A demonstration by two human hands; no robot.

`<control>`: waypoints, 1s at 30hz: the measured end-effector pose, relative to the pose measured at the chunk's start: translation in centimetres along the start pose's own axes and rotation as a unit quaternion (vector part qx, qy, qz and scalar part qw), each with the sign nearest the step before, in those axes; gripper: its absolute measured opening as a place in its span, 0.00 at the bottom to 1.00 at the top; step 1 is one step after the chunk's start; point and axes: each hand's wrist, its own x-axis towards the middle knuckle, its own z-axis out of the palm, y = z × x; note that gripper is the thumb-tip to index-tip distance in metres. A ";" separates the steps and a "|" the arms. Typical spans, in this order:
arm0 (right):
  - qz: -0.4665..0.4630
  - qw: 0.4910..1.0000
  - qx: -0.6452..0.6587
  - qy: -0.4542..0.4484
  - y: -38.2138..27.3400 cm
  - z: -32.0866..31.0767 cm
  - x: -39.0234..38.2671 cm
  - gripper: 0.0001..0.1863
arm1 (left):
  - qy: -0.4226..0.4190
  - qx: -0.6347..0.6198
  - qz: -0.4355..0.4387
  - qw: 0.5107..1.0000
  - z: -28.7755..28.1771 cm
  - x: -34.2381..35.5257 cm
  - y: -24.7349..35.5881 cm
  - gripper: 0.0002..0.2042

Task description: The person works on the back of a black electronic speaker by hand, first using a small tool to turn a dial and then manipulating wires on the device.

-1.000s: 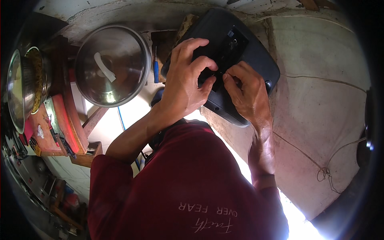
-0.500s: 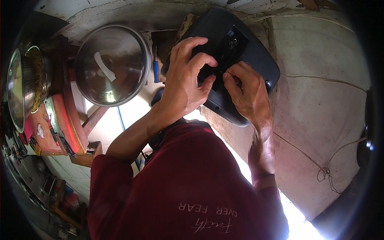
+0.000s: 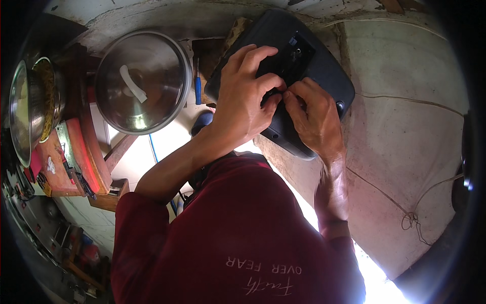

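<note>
Farthest to the left of the left hand (image 3: 248, 96), a perforated metal colander (image 3: 34, 109) stood tilted on its side; nearer that hand came a round metal lid (image 3: 159, 68) with a white strap handle (image 3: 132, 85), and just beside its wrist-side knuckles a screwdriver with a blue handle (image 3: 198, 92). The left hand was arched, its thumb and forefinger curled toward each other, but whether anything sat between them could not be told. The black plastic casing (image 3: 329, 71) lay beneath and beyond both hands, its recessed channel (image 3: 302, 46) running away up and to the right from the left fingertips. The right hand (image 3: 318, 114) bent in from the other side, thumb and forefinger drawn together close to the left ones; what they pinched, if anything, was hidden. Such close work in the channel seemed to call for light fingertip pressure, the heel of one hand steadied on the casing, and small movements made by one hand at a time; tilting the knuckles aside would have let the eyes follow the tips. Just right of the right hand sat a glossy round knob (image 3: 340, 106), and well to its right ran a thin pale cord (image 3: 405, 99)
</note>
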 end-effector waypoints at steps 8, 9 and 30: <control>0.002 1.000 0.022 0.021 0.1 0.0 -0.3 0.04 | 0.007 0.034 0.034 0.999 0.3 0.2 -0.3 0.09; -0.010 0.999 0.018 0.027 0.2 -0.1 -0.4 0.04 | 0.009 0.042 0.039 0.998 0.3 0.2 -0.3 0.09; -0.072 0.992 -0.023 0.102 0.1 1.0 -0.6 0.07 | -0.018 -0.044 -0.013 0.999 -1.0 0.0 -0.6 0.23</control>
